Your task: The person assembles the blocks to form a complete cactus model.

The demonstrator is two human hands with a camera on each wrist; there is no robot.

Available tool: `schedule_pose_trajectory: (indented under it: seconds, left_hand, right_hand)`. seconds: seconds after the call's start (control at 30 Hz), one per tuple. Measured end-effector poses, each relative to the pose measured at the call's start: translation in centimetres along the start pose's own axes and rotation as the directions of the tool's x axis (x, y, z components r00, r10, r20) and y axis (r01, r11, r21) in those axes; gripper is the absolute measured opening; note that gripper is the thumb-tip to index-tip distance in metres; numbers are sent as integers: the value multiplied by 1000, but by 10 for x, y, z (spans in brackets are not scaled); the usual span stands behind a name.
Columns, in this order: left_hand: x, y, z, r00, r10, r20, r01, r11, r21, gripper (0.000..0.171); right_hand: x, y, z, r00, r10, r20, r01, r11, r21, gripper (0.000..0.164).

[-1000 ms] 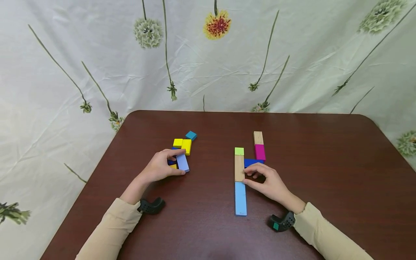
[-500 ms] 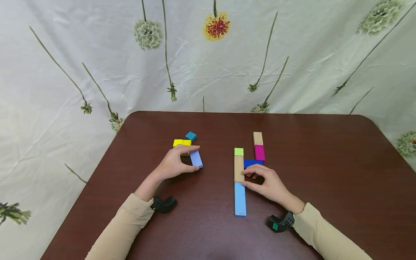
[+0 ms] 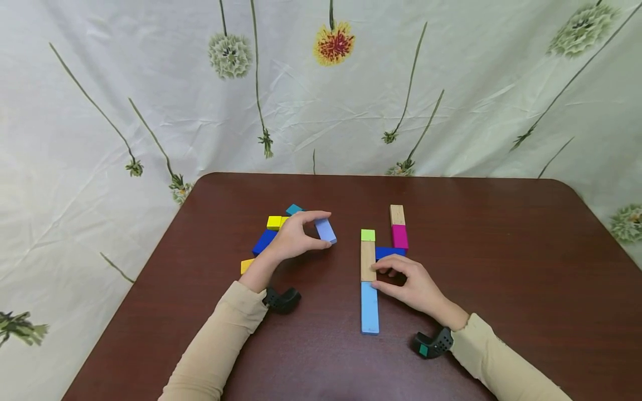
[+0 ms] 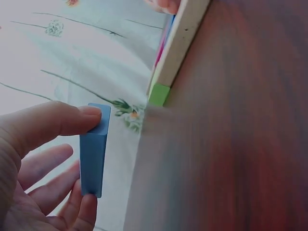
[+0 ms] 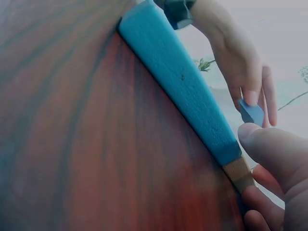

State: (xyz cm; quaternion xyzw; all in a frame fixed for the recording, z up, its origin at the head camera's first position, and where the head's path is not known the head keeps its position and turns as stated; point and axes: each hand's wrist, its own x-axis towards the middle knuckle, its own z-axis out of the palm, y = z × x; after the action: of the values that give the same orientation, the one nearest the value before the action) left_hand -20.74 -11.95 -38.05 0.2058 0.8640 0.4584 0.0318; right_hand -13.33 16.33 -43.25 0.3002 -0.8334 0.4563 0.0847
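My left hand [image 3: 291, 240] pinches a periwinkle-blue wooden block [image 3: 326, 230] between thumb and fingertips. In the left wrist view the same block [image 4: 92, 166] has the thumb on one end and fingers at the other. To its right runs a row of blocks: a light green one [image 3: 368, 235], a plain wood one [image 3: 368, 260] and a long light blue one [image 3: 369, 308]. My right hand [image 3: 412, 282] is beside this row, its fingertips at the plain block's right side. A dark blue block [image 3: 389, 252] joins the row to a magenta one [image 3: 399, 236], with a short plain block [image 3: 397, 214] behind.
Around the left wrist lie loose blocks: yellow [image 3: 273, 223], dark blue [image 3: 263, 242], orange-yellow [image 3: 246, 265] and teal [image 3: 293, 209]. The dark wood table [image 3: 501, 250] ends at a flowered white cloth [image 3: 321, 100].
My left hand has carried the periwinkle block right and away from me, off the loose blocks toward the row. My right hand has stayed at the plain block.
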Motion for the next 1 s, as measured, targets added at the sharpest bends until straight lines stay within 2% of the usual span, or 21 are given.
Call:
schedule_pose_trajectory:
  seconds: [0.23, 0.43, 0.7, 1.0]
  left_hand:
    - [22, 1, 18, 1000, 1, -26, 0, 999, 50, 60]
    - [35, 6, 26, 999, -4, -51, 8, 998, 66, 61]
    - [55, 10, 33, 997, 68, -44, -66, 997, 36, 62]
    - [68, 12, 41, 1000, 12, -16, -11, 1000, 25, 63]
  right_hand:
    - [0, 0, 0, 1000, 9, 14, -8, 1000, -9, 31]
    - [0, 0, 0, 1000, 4, 17, -4, 1000, -7, 31]
    - [0, 2, 0, 1000, -3, 18, 3, 1000, -7, 31]
    - [0, 3, 1, 1000, -12, 18, 12, 1000, -2, 30]
